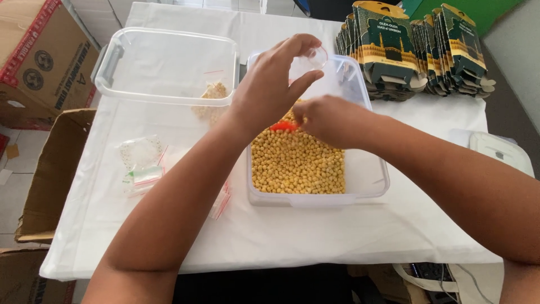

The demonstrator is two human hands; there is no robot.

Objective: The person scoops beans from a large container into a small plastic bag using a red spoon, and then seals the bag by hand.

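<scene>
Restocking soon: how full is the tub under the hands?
Partly full: yellow chickpeas cover most of the clear tub's floor, bare along its right side.

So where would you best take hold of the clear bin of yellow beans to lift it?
Probably by the two long side walls of the clear bin, just under the rim, one hand from each side. It looks weighted with yellow beans, no handles show, and the left hand and right hand occupy the middle.

We see yellow chickpeas point(298, 163) in a clear tub point(371, 186), a red scoop point(283, 126), a white cloth point(281, 236) and dark green-and-gold boxes point(394, 50) far right.
</scene>
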